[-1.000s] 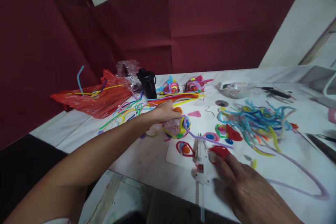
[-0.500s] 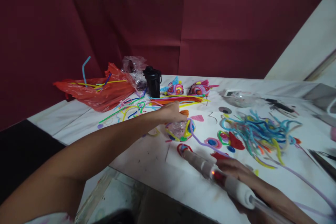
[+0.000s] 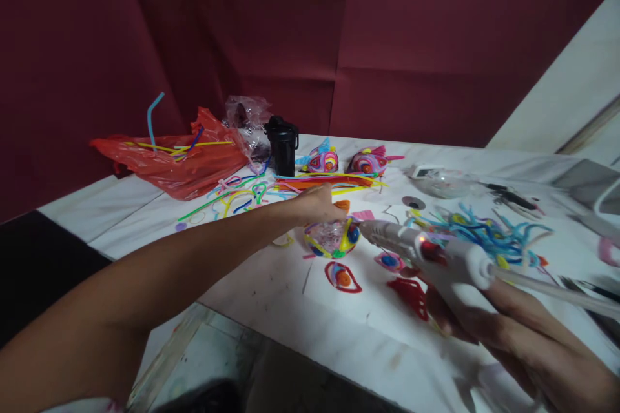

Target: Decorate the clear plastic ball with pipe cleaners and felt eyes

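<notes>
My left hand reaches across the table, its fingers closed on the top of a clear plastic ball trimmed with coloured pipe cleaners. An orange tuft sticks up beside the fingertips. In my right hand is a white glue gun with a small red light lit. Its nozzle points left, close to the ball's blue and yellow right side; contact cannot be made out. In front of the ball lies a red-rimmed eye shape with an orange centre. A red pipe-cleaner piece lies below the glue gun.
Two finished-looking pipe-cleaner fish sit at the back beside a black lidded cup. A red plastic bag lies at left. Blue pipe cleaners pile up at right, near pliers. The table's front edge is close.
My right hand has lifted the glue gun, and its nozzle has gone from the red-rimmed eye shape up to the ball's right side. The purple strand beside the ball no longer shows. My left hand stays put.
</notes>
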Demonstrator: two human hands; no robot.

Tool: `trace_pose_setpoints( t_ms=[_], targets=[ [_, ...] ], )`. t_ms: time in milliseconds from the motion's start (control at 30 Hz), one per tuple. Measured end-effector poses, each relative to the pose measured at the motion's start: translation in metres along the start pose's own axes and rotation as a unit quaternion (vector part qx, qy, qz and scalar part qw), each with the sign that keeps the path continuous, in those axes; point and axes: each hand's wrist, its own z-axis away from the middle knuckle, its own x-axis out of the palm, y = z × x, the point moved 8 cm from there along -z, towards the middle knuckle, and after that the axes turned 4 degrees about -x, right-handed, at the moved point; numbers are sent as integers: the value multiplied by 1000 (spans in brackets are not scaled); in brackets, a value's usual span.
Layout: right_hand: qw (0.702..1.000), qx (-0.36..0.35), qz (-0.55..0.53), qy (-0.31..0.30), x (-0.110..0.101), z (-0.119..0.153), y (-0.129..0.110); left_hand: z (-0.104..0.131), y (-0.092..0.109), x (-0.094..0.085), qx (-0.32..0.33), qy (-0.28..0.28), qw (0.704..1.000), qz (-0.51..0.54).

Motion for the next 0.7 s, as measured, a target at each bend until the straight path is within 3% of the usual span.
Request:
trace_pose_setpoints(
  t_ms=[200, 433, 700],
  targets=[
    [998, 24, -53, -38, 16, -14, -30, 1, 2, 2, -7, -12, 1000, 3],
    [992, 48, -97, -61, 26, -14, -30, -4, 1, 5, 2, 6, 1000, 5],
    [990, 46, -107, -75, 34, -18, -34, -4, 2, 9, -1, -10, 1000, 6]
  ],
)
